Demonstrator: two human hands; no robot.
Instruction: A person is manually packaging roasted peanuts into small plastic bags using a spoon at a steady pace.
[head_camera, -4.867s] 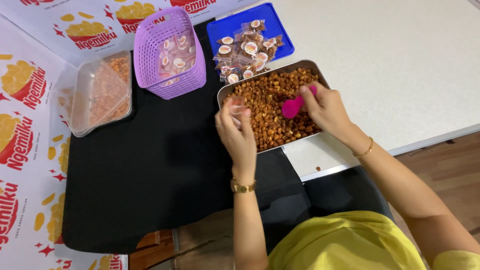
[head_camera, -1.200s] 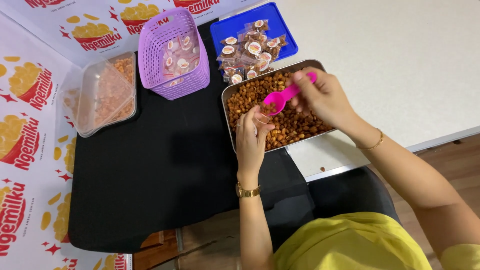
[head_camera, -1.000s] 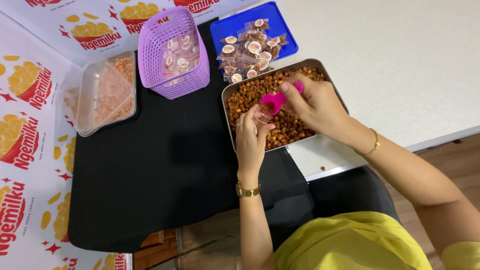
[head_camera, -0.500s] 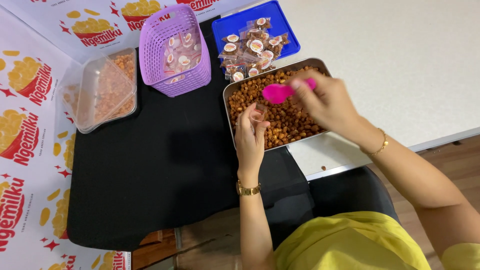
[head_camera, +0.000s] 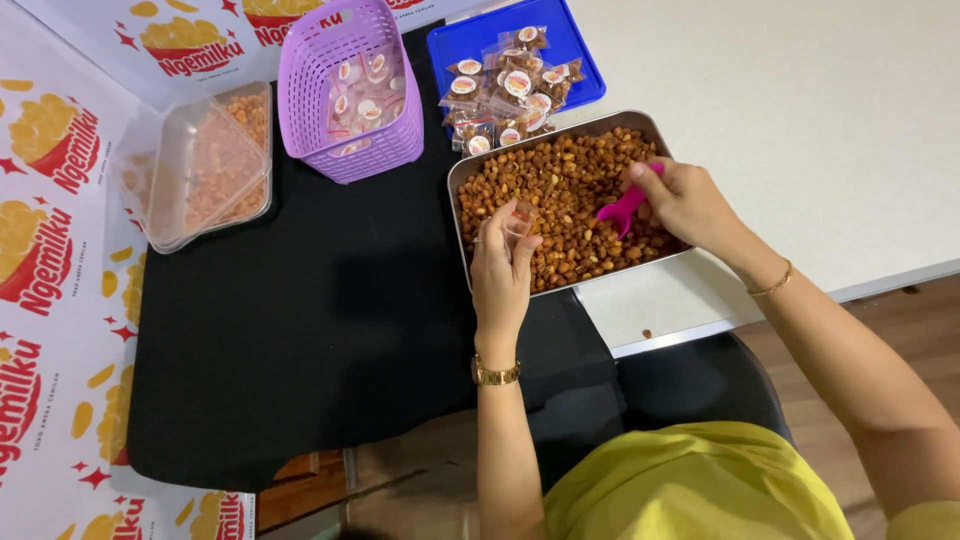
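Note:
A metal tray full of brown roasted nuts lies on the table. My left hand pinches a small clear plastic pouch open over the tray's left side. My right hand grips a pink plastic scoop by its handle, its bowl dipped into the nuts at the tray's right part. The scoop is a hand's width to the right of the pouch.
A blue tray with several filled, stickered pouches sits behind the metal tray. A purple basket of small pouches and a clear lidded box of orange snacks stand on the black cloth at left. The white tabletop extends right.
My right hand has carried the pink scoop away from the pouch, to the right and down into the nuts. My left hand still holds the pouch in the same place.

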